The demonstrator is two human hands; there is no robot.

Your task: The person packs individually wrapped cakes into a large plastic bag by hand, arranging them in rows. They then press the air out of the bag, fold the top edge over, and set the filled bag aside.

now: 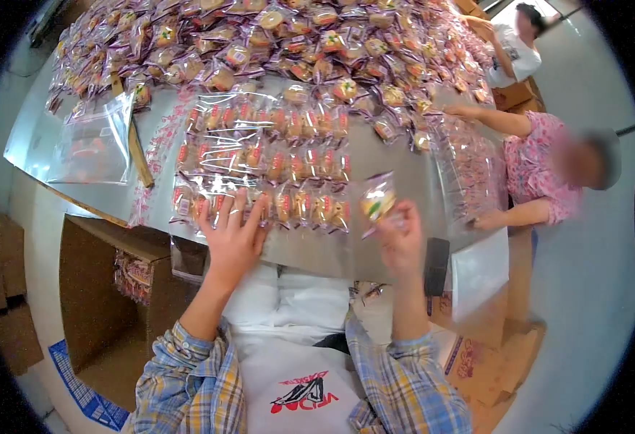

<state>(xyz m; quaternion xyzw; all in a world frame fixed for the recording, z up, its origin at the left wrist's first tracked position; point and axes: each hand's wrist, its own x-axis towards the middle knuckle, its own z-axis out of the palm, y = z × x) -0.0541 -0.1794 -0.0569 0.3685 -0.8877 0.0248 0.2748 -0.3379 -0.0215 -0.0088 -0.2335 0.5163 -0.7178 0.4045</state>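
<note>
The single head view looks forward and steeply down from the wearer's head, near the smooth grey worktop [397,173], taking in the wearer's own blue-and-yellow plaid sleeves [187,376] at the bottom; its round wide-angle field darkens at the corners. No second view shares it.

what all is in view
Table: one, grey, centre
Heaped packets: many, purple and yellow, far side
Packet rows: three, tan and red, table centre
Single packet: one, purple and yellow, right of rows
Bags: several, clear, left and right
Wooden strip: one, brown, beside left bags
Boxes: several, brown, both sides
Crate: one, blue, lower left
Block: one, black, near right edge
Sheet: one, white, right of block
Co-workers: two, pink and white tops, right
Left hand: one, bare, on rows
Right hand: one, bare, holding packet
</note>
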